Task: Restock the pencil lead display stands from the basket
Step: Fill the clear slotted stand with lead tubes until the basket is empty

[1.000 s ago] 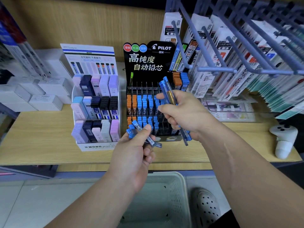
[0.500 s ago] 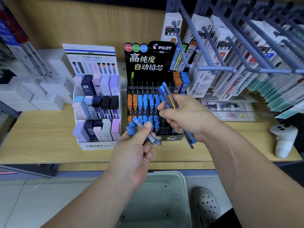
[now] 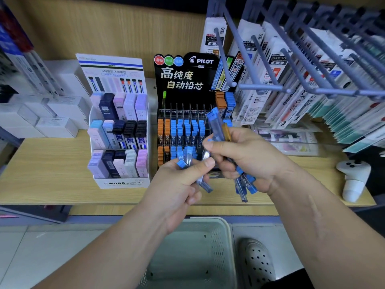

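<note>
Sorting step, frame centre: your left hand [image 3: 177,190] grips a few blue lead tubes [image 3: 189,156], right hand [image 3: 250,157] clutches a bigger bundle [image 3: 215,124]. Next: match grades, slot into Pilot stand [image 3: 183,132] behind. The basket [image 3: 228,234] sits bottom centre.

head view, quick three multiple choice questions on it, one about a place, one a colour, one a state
1. Where does the MONO stand sit relative to the Pilot stand?
A to its left
B to its right
C on top of it

2. What colour are the Pilot stand's two leftmost tube columns?
A pink
B orange
C green

3. The left hand is
A flat on the shelf
B empty, held straight
C gripping lead tubes

Answers: 1 A, the white stand is left of the black one; 2 B, orange caps fill both columns; 3 C, it is curled round blue-capped tubes.
</note>
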A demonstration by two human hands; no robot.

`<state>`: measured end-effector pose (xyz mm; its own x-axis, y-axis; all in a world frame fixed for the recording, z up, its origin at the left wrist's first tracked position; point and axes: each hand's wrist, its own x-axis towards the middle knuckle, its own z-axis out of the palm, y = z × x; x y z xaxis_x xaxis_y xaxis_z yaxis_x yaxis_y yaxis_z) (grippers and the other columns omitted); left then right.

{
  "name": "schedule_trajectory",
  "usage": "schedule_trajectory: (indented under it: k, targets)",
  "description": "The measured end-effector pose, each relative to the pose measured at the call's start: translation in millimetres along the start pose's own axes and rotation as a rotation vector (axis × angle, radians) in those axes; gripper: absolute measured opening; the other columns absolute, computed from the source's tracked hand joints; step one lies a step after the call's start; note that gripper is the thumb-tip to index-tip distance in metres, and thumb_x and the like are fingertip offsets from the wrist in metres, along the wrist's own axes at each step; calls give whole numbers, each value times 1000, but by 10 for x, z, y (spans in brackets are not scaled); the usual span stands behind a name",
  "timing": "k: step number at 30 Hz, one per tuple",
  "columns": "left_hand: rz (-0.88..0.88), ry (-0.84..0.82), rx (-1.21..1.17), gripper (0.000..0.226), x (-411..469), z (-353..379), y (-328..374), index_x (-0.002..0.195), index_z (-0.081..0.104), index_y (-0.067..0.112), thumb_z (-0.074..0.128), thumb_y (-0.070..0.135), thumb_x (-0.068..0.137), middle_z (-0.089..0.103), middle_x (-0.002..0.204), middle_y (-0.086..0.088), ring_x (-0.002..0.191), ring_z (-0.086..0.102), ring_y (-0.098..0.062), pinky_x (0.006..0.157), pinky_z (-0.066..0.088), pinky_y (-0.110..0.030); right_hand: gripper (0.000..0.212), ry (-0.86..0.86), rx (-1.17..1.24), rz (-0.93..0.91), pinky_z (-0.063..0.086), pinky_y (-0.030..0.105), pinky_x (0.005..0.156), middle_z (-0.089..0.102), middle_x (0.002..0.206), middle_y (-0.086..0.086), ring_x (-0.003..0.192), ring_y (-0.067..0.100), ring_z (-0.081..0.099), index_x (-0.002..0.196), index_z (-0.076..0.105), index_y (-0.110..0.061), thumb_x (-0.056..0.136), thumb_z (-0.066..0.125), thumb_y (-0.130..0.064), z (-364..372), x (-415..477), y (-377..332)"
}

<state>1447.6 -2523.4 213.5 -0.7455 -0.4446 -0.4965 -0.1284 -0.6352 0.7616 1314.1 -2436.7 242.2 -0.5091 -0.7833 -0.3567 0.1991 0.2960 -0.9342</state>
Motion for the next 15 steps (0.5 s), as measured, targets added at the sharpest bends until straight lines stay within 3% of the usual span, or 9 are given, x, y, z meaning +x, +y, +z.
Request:
schedule_trajectory:
  k: [4,8,12,15]
  targets:
    - [-52,54,-40,30,29,2,-80,88,65,8,78,24,67,62,66,-6,42,31,-6,40,26,-18,10,139,36,-31,26,24,41,55,64,4,45,12,37,88,61,-10,97,65,-10,-130,10,-14]
    - [-128,154,-112,20,69,-38,-114,101,68,-1,71,12,86,65,68,-9,42,35,-7,38,26,-18,8,326,-22,-134,30,26,42,60,62,2,45,13,39,89,62,-10,97,65,-10,-162,90,-4]
    - [-161,151,-192,18,50,-76,-90,99,69,-4,56,3,89,66,73,-12,44,34,-8,40,25,-20,10,455,-230,-267,37,26,52,67,64,-2,46,7,47,86,64,-19,95,67,-16,-106,228,43]
    - [-130,124,-182,18,38,-122,-76,105,69,-4,59,3,91,68,80,-15,45,37,-8,41,26,-19,7,489,-420,-307,45,30,61,72,71,-6,54,2,56,88,65,-28,93,68,-24,-94,316,82]
